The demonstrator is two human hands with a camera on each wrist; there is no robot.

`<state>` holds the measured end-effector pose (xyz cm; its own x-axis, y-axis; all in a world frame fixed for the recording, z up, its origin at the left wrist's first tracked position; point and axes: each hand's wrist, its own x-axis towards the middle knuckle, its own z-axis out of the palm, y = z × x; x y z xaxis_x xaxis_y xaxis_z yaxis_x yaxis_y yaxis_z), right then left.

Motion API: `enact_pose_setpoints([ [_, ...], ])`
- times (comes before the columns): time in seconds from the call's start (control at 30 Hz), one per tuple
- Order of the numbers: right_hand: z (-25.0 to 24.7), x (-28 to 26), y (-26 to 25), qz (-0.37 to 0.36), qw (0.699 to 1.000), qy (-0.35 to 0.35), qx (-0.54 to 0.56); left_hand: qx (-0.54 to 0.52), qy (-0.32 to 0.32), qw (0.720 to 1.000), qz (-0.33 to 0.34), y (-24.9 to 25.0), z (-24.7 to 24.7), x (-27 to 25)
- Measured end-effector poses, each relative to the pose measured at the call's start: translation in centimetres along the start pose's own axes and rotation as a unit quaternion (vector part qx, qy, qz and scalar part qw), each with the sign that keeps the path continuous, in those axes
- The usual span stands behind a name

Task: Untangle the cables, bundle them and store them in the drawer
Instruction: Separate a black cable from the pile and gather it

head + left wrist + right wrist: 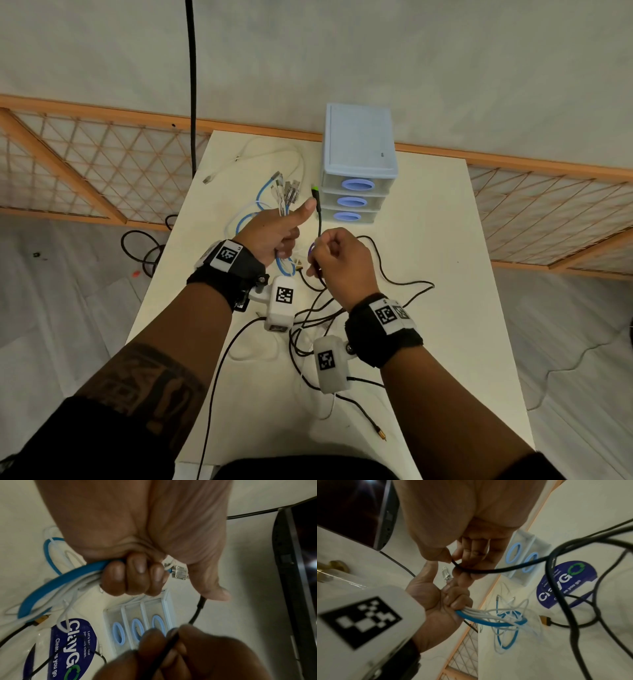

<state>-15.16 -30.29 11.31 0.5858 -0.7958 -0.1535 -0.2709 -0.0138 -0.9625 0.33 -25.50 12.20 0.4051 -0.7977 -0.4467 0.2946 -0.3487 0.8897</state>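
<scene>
Left hand full of gathered cables, right hand feeding in a black one.

My left hand has its fingers curled tight round the blue and white cables, plug ends sticking up past the raised thumb; my right hand pinches the black cable just below its green-tipped plug, the rest trailing in loose loops on the surface. I judge these light, limp and springy, apt to slide out of a loose fist, so I would hold near the stiff plugs. The drawer unit stands just beyond, drawers closed.
</scene>
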Motion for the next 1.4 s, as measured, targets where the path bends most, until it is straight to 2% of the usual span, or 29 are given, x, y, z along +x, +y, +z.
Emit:
enact_pose_setpoints([
  [0.1,0.9,0.0,-0.2,-0.006,1.000,-0.010,0.000,0.012,-0.019,1.000,0.003,0.0,0.0,-0.4],
  [0.33,2.2,-0.3,0.1,0.001,1.000,-0.029,-0.006,0.000,0.010,1.000,-0.012,-0.8,0.0,0.0],
  [0.47,2.5,-0.2,0.1,0.020,0.999,-0.033,-0.010,0.051,0.038,0.998,-0.003,-0.7,0.4,0.1],
  [0.6,2.3,-0.7,0.2,0.053,0.996,-0.074,-0.019,0.098,0.073,0.992,0.022,-0.7,0.5,0.0],
  [0.77,2.3,-1.6,2.0,0.044,0.984,-0.155,-0.073,0.099,0.126,0.986,0.032,-0.1,0.5,0.4],
  [0.83,2.3,-2.0,2.9,0.047,0.979,-0.177,-0.094,0.052,0.137,0.989,0.023,0.0,0.1,0.5],
  [0.93,1.7,-2.0,4.0,0.059,0.979,-0.171,-0.093,-0.106,0.122,0.987,0.014,0.2,-0.3,0.3],
  [1.0,1.2,-1.8,4.5,0.076,0.982,-0.148,-0.094,-0.218,0.091,0.972,0.008,0.6,-0.7,-0.1],
  [1.07,0.7,-1.4,4.8,0.093,0.986,-0.097,-0.096,-0.242,0.036,0.970,0.002,1.1,-1.3,-0.4],
  [1.13,0.2,-0.7,4.4,0.107,0.992,-0.034,-0.065,-0.163,0.001,0.987,-0.003,1.2,-1.5,-0.7],
  [1.2,-0.2,0.3,3.4,0.103,0.994,0.003,-0.028,-0.014,-0.013,1.000,0.015,0.8,-1.2,-1.1],
  [1.23,-0.4,0.8,2.5,0.093,0.996,0.009,-0.006,0.082,-0.017,0.996,0.034,0.5,-0.9,-1.3],
  [1.3,-0.2,1.5,0.8,0.081,0.995,0.006,0.054,0.251,-0.015,0.965,0.070,-0.2,-0.3,-1.6],
  [1.4,0.2,1.8,-0.6,0.107,0.986,-0.011,0.129,0.326,0.008,0.940,0.100,-0.4,-0.2,-1.1],
])
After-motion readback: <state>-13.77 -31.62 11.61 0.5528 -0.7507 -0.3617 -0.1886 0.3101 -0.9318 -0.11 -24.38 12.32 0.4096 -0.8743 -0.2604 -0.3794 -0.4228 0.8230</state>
